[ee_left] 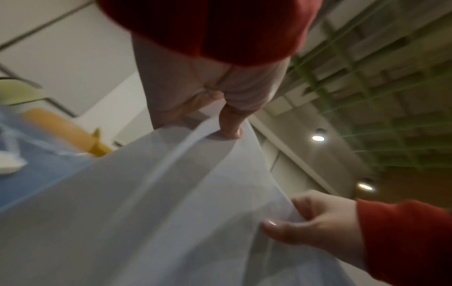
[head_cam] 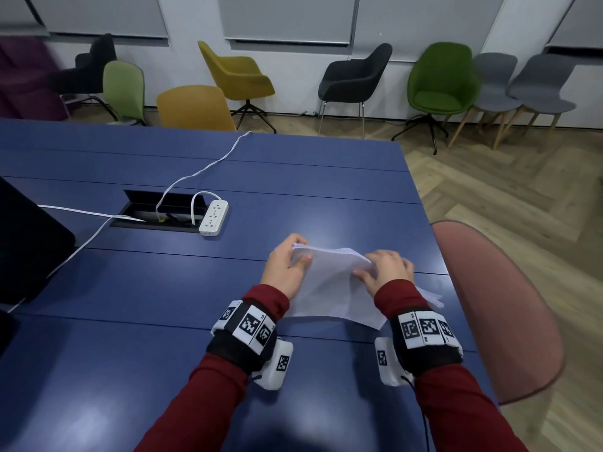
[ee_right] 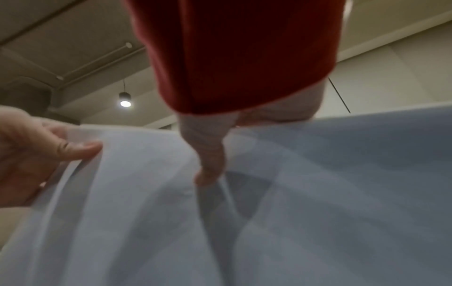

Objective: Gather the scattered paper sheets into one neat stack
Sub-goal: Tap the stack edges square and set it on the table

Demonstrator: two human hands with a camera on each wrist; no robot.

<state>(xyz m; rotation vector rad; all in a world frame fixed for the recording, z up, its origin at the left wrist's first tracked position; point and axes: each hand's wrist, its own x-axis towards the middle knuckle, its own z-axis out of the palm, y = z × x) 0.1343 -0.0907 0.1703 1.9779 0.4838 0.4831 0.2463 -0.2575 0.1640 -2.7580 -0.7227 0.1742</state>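
- Your left hand grips the far-left edge of the paper sheets, thumb on top and fingers curled behind the edge, at about 10 o'clock on the bundle.
- Your right hand clasps the right edge of the same sheets at about 2 o'clock, thumb pressed on the upper face and fingers wrapped underneath.
- The sheets are gathered in one loose bundle between your hands. The far edge is raised, and the near edge lies on or just above the blue table; which one is hard to tell.
- The bundle is not squared: the corners of several sheets fan out past your right wrist, at about 4 o'clock.
- From the left wrist camera, the layers of paper show separated edges under your thumb.
- The right wrist camera shows the paper sagging and creased under your thumb; that picture is blurred.
- A white power strip lies on the table at about 10 o'clock from the sheets, well apart, beside an open cable hatch.
- A pink chair stands just beside the table's right edge, at 3 o'clock from the bundle.
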